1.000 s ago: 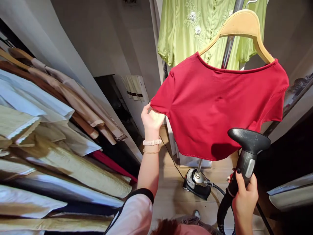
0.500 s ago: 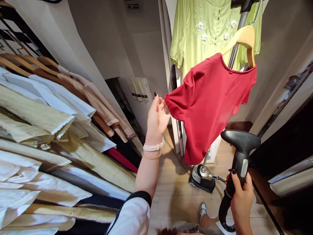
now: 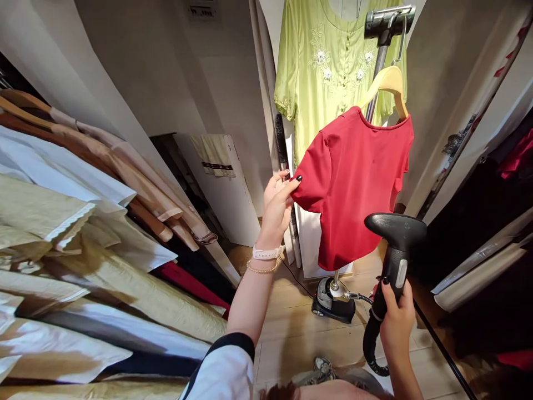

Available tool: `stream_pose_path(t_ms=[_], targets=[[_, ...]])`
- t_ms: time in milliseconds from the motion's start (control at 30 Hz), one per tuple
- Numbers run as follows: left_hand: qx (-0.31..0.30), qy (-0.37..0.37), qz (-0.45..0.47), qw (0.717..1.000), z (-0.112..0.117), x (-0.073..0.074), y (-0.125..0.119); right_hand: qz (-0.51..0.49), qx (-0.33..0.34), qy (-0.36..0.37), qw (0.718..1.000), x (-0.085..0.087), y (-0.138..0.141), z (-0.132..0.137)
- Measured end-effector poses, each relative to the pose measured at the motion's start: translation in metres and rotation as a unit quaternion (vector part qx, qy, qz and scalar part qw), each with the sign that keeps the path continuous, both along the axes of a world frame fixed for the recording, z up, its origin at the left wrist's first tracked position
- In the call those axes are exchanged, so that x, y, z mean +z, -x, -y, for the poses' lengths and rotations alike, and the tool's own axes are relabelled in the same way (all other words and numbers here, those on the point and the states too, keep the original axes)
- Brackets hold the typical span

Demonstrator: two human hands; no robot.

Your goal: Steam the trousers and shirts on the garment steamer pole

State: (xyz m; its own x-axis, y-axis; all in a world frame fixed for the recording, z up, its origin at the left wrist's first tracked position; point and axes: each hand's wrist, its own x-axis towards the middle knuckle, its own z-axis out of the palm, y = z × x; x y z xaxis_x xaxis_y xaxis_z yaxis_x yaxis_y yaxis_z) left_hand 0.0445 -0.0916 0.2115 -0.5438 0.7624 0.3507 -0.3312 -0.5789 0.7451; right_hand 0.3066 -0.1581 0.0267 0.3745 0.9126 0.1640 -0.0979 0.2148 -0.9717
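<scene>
A red short-sleeved top (image 3: 358,178) hangs on a wooden hanger (image 3: 387,83), hooked on the steamer's pole. My left hand (image 3: 280,203) pinches the edge of the top's left-side sleeve between thumb and fingers, drawing it outward. In my right hand (image 3: 397,322) is a black garment steamer head (image 3: 395,233), held upright by its handle, with its broad end near the top's lower right part. A dark hose (image 3: 370,344) curves down from the handle. The steamer's wheeled base (image 3: 333,300) stands on the floor below the top.
A light green embroidered blouse (image 3: 325,61) hangs behind the red top. Racks of pale shirts and trousers (image 3: 83,222) crowd the left side. Darker garments (image 3: 478,222) hang at the right. A thin cord (image 3: 295,278) runs along the wooden floor.
My left hand has closed on the sleeve edge, where before its fingers were open beside it. The sleeve is spread out flatter. The view has shifted; the steamer head stays in my right hand.
</scene>
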Motion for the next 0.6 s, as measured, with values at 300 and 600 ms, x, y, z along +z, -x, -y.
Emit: stream_pose_path(t_ms=[300,600], targets=[[-0.068,0.038,0.06,0.995,-0.002,-0.015,0.012,-0.04,0.016,0.042,0.998,-0.002,0.006,-0.001],[0.279,-0.066,-0.196,0.938,0.0,-0.024,0.023,-0.053,0.015,0.047,0.997,-0.007,0.011,-0.003]])
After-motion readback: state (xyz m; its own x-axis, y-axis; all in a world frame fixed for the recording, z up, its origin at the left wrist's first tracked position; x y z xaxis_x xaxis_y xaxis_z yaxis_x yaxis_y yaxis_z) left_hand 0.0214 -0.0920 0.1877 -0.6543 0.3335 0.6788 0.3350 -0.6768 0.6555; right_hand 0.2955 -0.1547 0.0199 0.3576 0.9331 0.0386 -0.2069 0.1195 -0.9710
